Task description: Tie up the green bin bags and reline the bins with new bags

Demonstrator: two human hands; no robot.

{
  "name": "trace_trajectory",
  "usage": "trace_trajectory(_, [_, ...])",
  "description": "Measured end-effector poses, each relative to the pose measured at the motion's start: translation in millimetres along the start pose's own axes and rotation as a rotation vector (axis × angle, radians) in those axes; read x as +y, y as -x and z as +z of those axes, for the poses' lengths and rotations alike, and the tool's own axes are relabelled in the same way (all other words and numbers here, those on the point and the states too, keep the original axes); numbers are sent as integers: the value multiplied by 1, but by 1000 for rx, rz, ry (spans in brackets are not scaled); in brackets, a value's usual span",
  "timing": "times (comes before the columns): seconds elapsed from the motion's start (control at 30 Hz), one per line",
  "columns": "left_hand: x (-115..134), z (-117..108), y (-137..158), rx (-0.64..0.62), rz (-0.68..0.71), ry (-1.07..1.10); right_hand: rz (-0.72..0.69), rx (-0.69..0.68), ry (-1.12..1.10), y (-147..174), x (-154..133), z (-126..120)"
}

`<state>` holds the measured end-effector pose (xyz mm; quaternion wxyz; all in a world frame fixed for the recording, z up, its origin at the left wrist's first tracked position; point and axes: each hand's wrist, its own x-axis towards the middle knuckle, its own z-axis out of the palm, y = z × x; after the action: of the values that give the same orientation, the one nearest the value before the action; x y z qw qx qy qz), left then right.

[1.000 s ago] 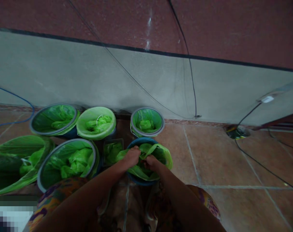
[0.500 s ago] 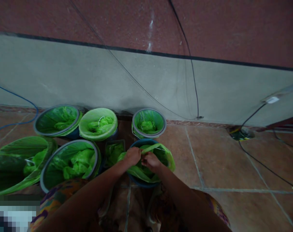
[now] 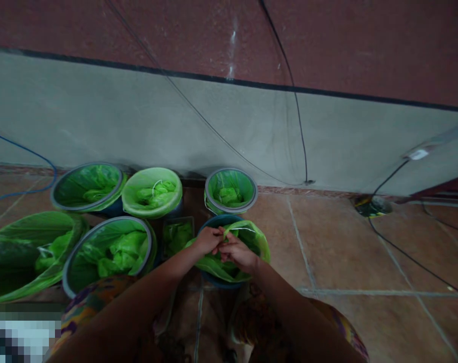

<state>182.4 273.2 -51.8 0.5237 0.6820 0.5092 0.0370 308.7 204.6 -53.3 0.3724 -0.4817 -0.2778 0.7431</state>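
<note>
Head camera: at 6 o'clock sits a blue bucket [image 3: 221, 221] with a green bag [image 3: 263, 242] in it. My left hand [image 3: 208, 240] pinches the bag's edge; my right hand [image 3: 239, 252] touches it, though whether those fingers grip too, I cannot tell. A white cord [image 3: 244, 229] shows at 1 o'clock of my hands. I judge this one partway along: the bag is in and spills past the rim at 3 o'clock, but bare blue shows at 11 and 6. The gray-rimmed bucket [image 3: 234, 208] at 12 o'clock of mine looks done, its bag lying inside.
</note>
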Motion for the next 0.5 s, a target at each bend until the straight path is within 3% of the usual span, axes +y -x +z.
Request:
trace_trajectory(0.1, [6,-7,-1,146,87,-125,-15,-11,126,1,-10,-9])
trace_trajectory(0.23, [17,-33,-2,453,184,-268,-26,162,417,4,-19,-34])
trace_trajectory(0.3, [20,-46,-3,493,203,-249,-45,134,581,12,-14,-44])
trace_trajectory(0.37, [21,-55,-2,497,206,-176,-53,9,782,24,-3,-49])
trace_trajectory(0.5, [22,-54,-1,525,151,164,-174,-70,1360,50,28,-49])
